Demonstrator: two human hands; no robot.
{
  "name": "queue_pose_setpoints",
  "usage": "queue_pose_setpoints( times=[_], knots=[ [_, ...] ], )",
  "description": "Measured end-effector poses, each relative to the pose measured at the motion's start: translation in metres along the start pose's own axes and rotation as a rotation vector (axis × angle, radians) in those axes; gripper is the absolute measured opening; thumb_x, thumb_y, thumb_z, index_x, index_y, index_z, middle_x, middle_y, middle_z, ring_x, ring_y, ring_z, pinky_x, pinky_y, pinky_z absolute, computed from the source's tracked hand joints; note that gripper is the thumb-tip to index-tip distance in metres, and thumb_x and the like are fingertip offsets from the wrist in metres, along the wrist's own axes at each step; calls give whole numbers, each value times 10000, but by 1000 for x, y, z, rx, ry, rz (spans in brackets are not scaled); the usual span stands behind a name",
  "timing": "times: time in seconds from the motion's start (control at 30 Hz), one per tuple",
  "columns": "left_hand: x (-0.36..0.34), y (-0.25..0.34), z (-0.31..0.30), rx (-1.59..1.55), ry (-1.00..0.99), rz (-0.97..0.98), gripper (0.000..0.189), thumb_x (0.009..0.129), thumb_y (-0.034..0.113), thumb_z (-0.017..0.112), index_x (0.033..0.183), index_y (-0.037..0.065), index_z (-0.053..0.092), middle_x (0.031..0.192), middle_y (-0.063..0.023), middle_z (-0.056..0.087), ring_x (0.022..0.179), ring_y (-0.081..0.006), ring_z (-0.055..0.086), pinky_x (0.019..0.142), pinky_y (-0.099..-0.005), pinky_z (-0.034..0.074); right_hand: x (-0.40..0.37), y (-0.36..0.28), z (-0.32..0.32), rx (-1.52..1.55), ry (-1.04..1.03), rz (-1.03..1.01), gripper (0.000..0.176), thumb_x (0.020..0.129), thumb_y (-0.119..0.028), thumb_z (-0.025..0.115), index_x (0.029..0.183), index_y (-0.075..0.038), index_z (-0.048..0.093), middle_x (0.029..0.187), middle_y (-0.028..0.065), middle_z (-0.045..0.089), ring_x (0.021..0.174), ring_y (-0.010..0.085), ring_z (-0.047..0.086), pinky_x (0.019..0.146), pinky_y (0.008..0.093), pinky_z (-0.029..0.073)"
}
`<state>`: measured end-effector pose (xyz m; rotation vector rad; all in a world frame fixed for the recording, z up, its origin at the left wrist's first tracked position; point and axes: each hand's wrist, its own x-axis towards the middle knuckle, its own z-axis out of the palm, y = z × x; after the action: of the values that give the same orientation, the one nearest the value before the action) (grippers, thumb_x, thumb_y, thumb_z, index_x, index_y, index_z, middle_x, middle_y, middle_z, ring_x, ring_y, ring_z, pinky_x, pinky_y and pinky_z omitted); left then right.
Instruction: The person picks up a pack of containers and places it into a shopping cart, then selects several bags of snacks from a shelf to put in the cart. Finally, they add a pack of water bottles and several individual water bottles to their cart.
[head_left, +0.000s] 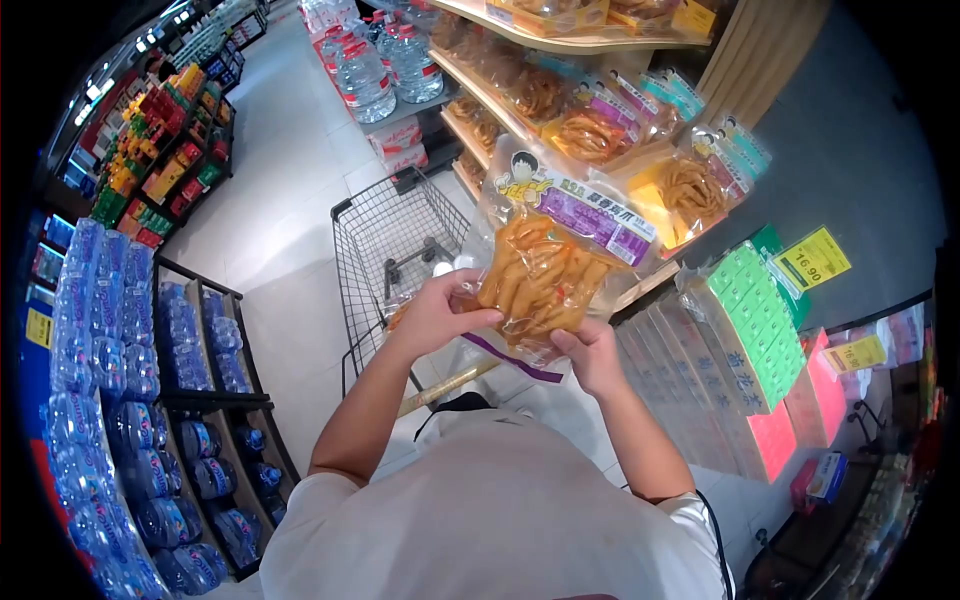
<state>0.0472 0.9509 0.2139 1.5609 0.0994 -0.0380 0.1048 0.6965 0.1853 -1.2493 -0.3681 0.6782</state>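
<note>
Between my two hands is a clear plastic bag of chicken feet [545,275], with a purple and white label and a cartoon head printed near its top. My left hand [445,312] grips the bag's left edge, thumb on the front. At the lower right corner, my right hand [592,355] pinches it with the thumb in front; the fingers behind are hidden. Just beyond the bag, similar packs [690,185] lie on a wooden shelf [480,85]. A wire shopping cart [375,225] stands ahead of me, its handle [445,388] close to my body.
Stacked boxes with green tops [745,325] stand at my right beside a yellow price sign [810,262]. Large water bottles [365,80] are ahead. Shelves of blue-wrapped bottled water [120,430] line the left. A tiled aisle [270,150] runs forward past a goods display [165,150].
</note>
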Motion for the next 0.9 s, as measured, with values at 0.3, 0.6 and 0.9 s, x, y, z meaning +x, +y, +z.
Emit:
queue_pose_setpoints(
  times=[0.3,0.6,0.9],
  knots=[
    [52,6,-56,150,10,61,610,783,135,837,1332,63,582,1047,-103,713,892,-152,660,799,-293,529,76,6,15,18,103,-26,301,953,-144,641,1197,30,616,1105,101,701,984,177,675,766,290,556],
    [101,-16,-65,599,-83,99,475,743,218,860,1144,31,691,1032,-97,710,916,-210,689,825,-327,539,119,-18,-44,-212,83,-3,444,836,-147,800,1218,6,633,1073,59,672,957,132,612,834,296,518],
    [183,-73,-45,556,445,53,719,855,144,755,1466,58,383,1241,-181,616,1208,-304,576,1027,-385,442,235,-74,-146,-453,232,-197,414,807,-97,809,1189,-25,666,1054,42,709,973,162,661,864,296,539]
  ],
)
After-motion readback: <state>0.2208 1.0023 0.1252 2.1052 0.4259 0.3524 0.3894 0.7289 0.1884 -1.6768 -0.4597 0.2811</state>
